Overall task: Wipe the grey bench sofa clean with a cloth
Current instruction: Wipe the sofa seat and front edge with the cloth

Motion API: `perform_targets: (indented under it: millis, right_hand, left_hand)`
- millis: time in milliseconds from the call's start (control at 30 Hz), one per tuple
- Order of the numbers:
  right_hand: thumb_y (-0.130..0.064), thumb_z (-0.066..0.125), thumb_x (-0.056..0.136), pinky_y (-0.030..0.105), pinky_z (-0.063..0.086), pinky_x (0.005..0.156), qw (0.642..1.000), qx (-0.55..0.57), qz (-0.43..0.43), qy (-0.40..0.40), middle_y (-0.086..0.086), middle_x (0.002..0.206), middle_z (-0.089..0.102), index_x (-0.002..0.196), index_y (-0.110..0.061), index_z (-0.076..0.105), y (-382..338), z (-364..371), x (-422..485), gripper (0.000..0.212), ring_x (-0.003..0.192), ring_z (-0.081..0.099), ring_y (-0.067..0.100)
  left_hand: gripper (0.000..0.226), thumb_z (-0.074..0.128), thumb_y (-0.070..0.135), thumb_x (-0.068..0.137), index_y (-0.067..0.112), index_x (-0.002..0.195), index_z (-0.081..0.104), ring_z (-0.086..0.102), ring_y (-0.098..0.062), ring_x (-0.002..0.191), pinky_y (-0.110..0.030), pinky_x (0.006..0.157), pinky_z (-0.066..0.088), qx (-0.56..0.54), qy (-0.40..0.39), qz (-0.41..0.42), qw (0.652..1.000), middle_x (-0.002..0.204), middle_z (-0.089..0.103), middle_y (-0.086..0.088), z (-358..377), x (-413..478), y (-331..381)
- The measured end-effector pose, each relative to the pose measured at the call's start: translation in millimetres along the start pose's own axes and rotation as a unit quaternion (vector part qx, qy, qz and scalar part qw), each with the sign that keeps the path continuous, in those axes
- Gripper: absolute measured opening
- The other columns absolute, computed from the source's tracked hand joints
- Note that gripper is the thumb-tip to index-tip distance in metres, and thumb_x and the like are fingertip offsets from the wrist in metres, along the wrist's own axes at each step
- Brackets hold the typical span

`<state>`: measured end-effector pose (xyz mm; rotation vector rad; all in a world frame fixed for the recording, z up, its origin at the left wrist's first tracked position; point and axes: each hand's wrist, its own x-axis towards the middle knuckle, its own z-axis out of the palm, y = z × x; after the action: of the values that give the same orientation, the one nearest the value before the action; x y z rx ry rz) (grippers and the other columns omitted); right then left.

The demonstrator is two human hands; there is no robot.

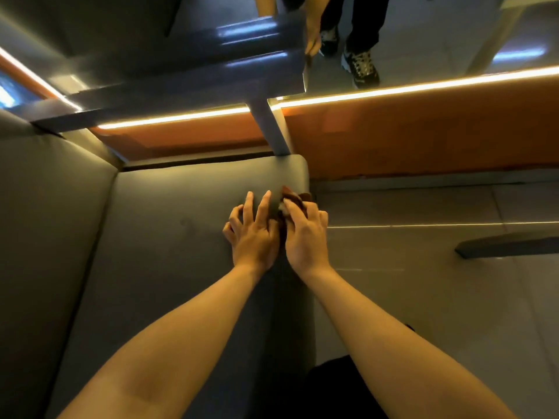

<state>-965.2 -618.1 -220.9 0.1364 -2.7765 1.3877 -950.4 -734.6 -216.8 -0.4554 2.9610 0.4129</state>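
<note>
The grey bench sofa (169,237) fills the left and centre of the head view, its seat cushion ending in a rounded far right corner. A crumpled brown cloth (295,199) lies at that corner. My right hand (305,234) lies over the cloth with fingers curled onto it, near the seat's right edge. My left hand (252,234) rests on the seat just left of it, fingers spread and partly bent, touching the cushion. Most of the cloth is hidden under my right hand.
The sofa backrest (45,222) rises on the left. A grey table (187,71) on a post (272,131) overhangs the far end. An orange panel (423,137) with a light strip runs behind. Another person's legs and shoes (360,65) stand beyond. Tiled floor (423,282) lies to the right.
</note>
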Motion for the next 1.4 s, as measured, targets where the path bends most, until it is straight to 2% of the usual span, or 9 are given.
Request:
perform_targets:
  millis: [200,467,567,667,733,800,1000,1267,1400]
  right_hand:
    - [-0.014,0.044,0.104,0.039,0.042,0.11,0.94,0.197,0.277,0.016,0.01,0.136,0.053,0.139,-0.02,0.057,27,10,75,0.038,0.124,0.052,0.028]
    - [-0.017,0.049,0.098,0.015,0.041,0.077,0.954,0.184,0.228,0.071,0.004,0.109,0.06,0.107,-0.016,0.069,-14,-5,7,0.022,0.094,0.055,0.012]
    - [-0.014,0.049,0.099,0.01,0.04,0.08,0.951,0.198,0.222,0.09,-0.001,0.114,0.057,0.119,-0.018,0.067,-10,-1,19,0.027,0.099,0.054,0.011]
    - [-0.014,0.046,0.103,0.037,0.049,0.104,0.865,0.354,0.344,0.086,0.001,0.125,0.062,0.134,-0.022,0.059,10,-1,49,0.034,0.113,0.059,0.019]
    - [-0.022,0.043,0.107,0.047,0.055,0.095,0.793,0.428,0.433,0.01,0.004,0.122,0.065,0.134,-0.024,0.057,17,-3,55,0.031,0.108,0.063,0.025]
    - [-0.029,0.044,0.106,0.044,0.059,0.082,0.778,0.424,0.461,-0.045,0.008,0.114,0.07,0.125,-0.024,0.063,18,-5,52,0.027,0.099,0.067,0.028]
    - [-0.025,0.037,0.101,0.05,0.049,0.1,0.893,0.209,0.399,0.005,0.007,0.114,0.063,0.121,-0.018,0.06,10,6,29,0.031,0.105,0.057,0.027]
    - [-0.02,0.051,0.1,0.036,0.045,0.094,0.999,-0.047,0.027,-0.01,0.01,0.119,0.06,0.127,-0.013,0.062,-23,-4,-30,0.031,0.11,0.051,0.027]
    - [-0.019,0.05,0.102,0.037,0.043,0.108,0.991,0.098,0.087,-0.035,0.008,0.13,0.059,0.138,-0.016,0.057,-37,-7,-27,0.038,0.12,0.053,0.022]
  left_hand:
    - [0.059,0.023,0.044,0.099,0.048,0.155,0.005,0.004,-0.026,0.146,-0.048,0.118,0.008,0.011,0.027,0.028,0.999,0.168,0.0,0.002,13,1,-7]
    - [0.056,0.023,0.045,0.101,0.048,0.155,0.007,0.006,-0.029,0.147,-0.051,0.116,0.01,0.017,0.017,0.048,0.999,0.168,0.001,-0.002,13,1,-9]
    - [0.056,0.02,0.051,0.099,0.049,0.154,0.009,0.005,-0.028,0.148,-0.051,0.117,0.01,0.021,0.008,0.068,0.997,0.168,0.003,-0.001,11,0,-10]
    - [0.055,0.022,0.054,0.1,0.049,0.153,0.014,0.01,-0.027,0.147,-0.051,0.115,0.013,0.03,0.026,0.077,0.996,0.167,0.008,-0.002,14,1,-11]
    - [0.055,0.024,0.055,0.099,0.048,0.153,0.018,0.013,-0.027,0.146,-0.052,0.114,0.015,0.037,0.042,0.077,0.995,0.166,0.011,-0.002,17,1,-11]
    - [0.056,0.022,0.055,0.098,0.047,0.154,0.018,0.015,-0.028,0.146,-0.052,0.114,0.016,0.042,0.045,0.077,0.995,0.166,0.012,-0.002,20,1,-11]
    - [0.058,0.02,0.056,0.098,0.047,0.154,0.01,0.012,-0.028,0.148,-0.053,0.117,0.016,0.03,0.036,0.08,0.996,0.166,0.008,-0.001,19,2,-13]
    - [0.048,0.032,0.038,0.103,0.03,0.15,0.037,0.034,-0.023,0.138,-0.049,0.112,0.028,-0.159,0.101,0.132,0.973,0.154,0.04,-0.001,15,-4,-20]
    - [0.045,0.037,0.036,0.104,0.02,0.145,0.046,0.036,-0.018,0.133,-0.035,0.111,0.037,-0.315,0.098,0.14,0.933,0.147,0.045,-0.003,-6,-21,-31]
